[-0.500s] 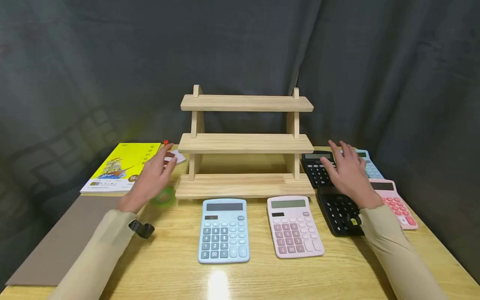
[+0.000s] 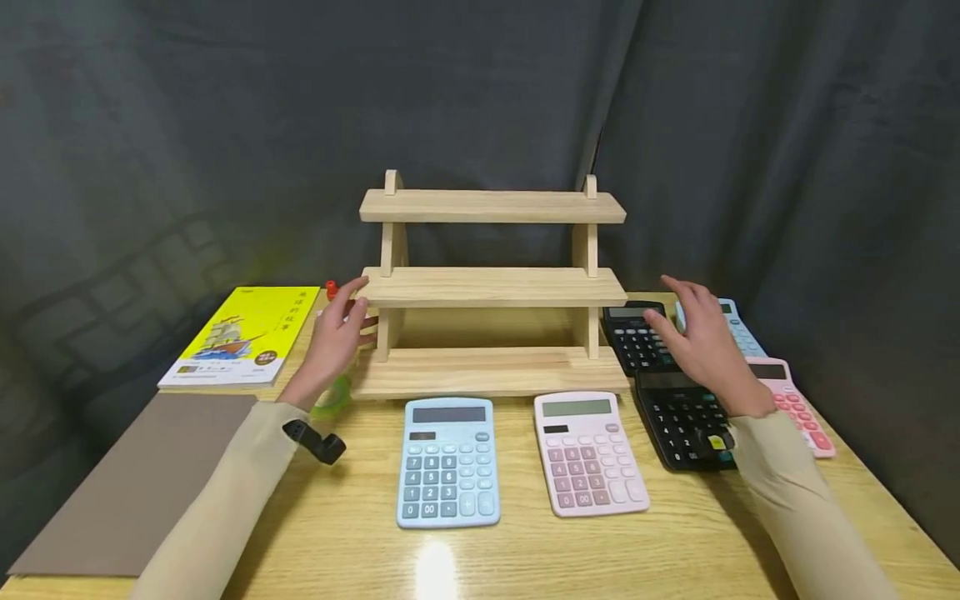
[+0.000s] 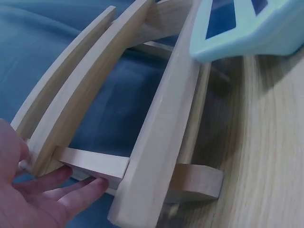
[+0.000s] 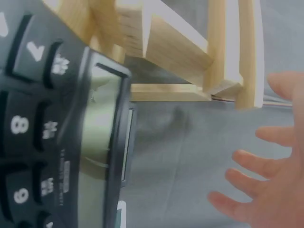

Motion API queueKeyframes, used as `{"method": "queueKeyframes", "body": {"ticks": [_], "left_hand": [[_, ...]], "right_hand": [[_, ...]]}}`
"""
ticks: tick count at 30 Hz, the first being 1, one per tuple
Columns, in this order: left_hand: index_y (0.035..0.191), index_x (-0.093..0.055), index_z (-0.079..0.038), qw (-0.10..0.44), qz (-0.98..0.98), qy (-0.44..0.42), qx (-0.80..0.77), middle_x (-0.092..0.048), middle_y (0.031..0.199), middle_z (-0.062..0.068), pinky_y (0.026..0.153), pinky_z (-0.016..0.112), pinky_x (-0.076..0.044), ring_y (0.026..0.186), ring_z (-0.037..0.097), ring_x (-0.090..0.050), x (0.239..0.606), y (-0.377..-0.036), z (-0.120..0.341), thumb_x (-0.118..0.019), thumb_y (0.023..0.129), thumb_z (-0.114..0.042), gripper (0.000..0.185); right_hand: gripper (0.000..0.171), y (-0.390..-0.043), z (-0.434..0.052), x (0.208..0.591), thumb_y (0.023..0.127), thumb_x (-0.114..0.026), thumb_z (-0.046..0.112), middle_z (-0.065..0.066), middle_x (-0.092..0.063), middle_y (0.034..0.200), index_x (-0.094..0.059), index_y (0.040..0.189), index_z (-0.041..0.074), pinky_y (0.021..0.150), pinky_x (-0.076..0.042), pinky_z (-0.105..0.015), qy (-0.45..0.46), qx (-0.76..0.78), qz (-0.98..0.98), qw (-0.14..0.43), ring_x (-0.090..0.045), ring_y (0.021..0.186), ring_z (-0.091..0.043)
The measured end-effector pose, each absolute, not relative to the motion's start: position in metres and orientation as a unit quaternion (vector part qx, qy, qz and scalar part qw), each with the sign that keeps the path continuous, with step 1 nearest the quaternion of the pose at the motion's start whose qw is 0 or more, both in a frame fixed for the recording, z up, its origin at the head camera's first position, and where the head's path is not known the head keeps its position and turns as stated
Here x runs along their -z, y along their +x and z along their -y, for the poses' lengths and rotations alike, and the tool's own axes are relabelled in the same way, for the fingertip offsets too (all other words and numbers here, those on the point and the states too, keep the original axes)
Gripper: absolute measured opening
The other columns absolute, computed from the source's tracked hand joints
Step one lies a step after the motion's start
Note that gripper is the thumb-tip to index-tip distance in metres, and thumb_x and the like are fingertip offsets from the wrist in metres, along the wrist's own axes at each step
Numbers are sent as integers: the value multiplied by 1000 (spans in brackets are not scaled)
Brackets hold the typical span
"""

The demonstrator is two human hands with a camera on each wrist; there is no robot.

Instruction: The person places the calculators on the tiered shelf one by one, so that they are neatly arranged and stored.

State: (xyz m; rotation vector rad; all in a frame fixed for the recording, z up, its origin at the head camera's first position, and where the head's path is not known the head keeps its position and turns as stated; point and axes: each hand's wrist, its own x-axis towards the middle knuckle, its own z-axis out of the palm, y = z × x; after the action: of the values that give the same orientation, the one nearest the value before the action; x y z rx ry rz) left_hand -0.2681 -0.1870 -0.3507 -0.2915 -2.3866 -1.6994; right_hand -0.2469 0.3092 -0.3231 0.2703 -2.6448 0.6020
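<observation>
A three-tier wooden shelf (image 2: 491,287) stands at the middle back of the table. My left hand (image 2: 339,337) reaches to its left end. Its straight fingers (image 3: 80,194) lie against the left upright below the middle tier, and the thumb is up at that tier's end. My right hand (image 2: 701,342) hovers with spread fingers (image 4: 247,164) over two black calculators (image 2: 678,425), right of the shelf, holding nothing. In the right wrist view a black calculator (image 4: 57,133) fills the left, with the shelf (image 4: 190,52) beyond it.
A light blue calculator (image 2: 447,461) and a pink calculator (image 2: 588,450) lie in front of the shelf. Another blue one (image 2: 742,333) and a pink one (image 2: 795,400) lie far right. A yellow book (image 2: 243,333), a brown board (image 2: 135,483) and a green tape roll (image 2: 333,400) sit left.
My left hand has moved right from above the tape roll to the shelf's left end and now touches it. My right hand has shifted slightly to the right.
</observation>
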Motion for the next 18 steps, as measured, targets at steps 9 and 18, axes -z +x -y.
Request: {"method": "queueKeyframes", "body": {"ticks": [9,18], "left_hand": [[159,-31,-16,81,782,-84,612,-44,145,26,96,56,-51,124,45,-55,351,-268,189,-43,110,-29,52],[161,-27,-15,66,779,-80,619,-40,148,28,99,58,-48,128,47,-52,348,-266,188,-41,111,-23,52]], "right_hand": [[78,-224,-310,302,102,-53,52,-30,-27,157,-29,157,2,105,-29,-76,68,-245,954,157,-30,138,-53],[101,-186,-318,320,95,-63,55,-40,-27,150,-14,156,-9,98,-34,-77,17,-268,961,72,-35,128,-57]]}}
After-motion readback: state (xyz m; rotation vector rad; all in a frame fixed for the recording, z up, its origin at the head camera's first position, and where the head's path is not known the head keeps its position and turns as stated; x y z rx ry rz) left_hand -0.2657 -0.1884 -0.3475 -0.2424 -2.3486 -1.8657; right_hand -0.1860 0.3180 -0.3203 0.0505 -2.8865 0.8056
